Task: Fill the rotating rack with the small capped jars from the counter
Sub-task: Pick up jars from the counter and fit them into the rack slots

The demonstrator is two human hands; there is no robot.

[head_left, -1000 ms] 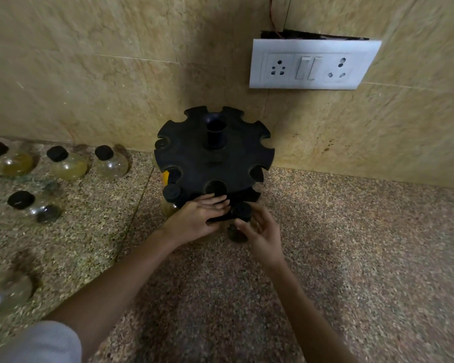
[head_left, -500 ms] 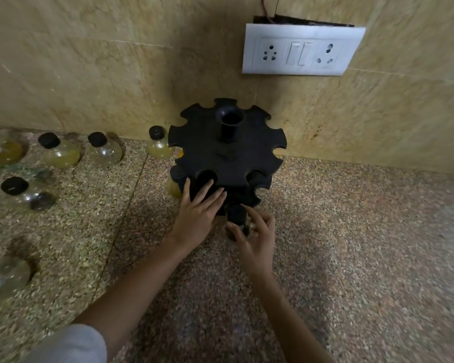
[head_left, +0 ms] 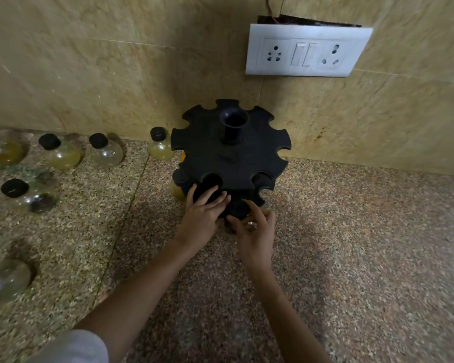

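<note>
- Black plastic rotating rack (head_left: 230, 155) stands mid-frame against the wall.
- Left hand (head_left: 202, 214) lies flat, fingers spread, on its lower tier.
- Right hand (head_left: 254, 231) cups a black-capped jar (head_left: 238, 208) there.
- Round glass jars (head_left: 59, 153) wait at left.

A single head-worn wide-angle camera is looking forward and steeply down, close over the speckled counter (head_left: 351, 258), facing the tiled wall (head_left: 116, 61).

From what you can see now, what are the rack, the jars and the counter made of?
The rack looks like matte black plastic: dull, moulded notches. The jars seem clear glass or hard plastic, given bright glints; which one is unclear. Their caps look black plastic. The counter appears polished speckled stone.
</note>
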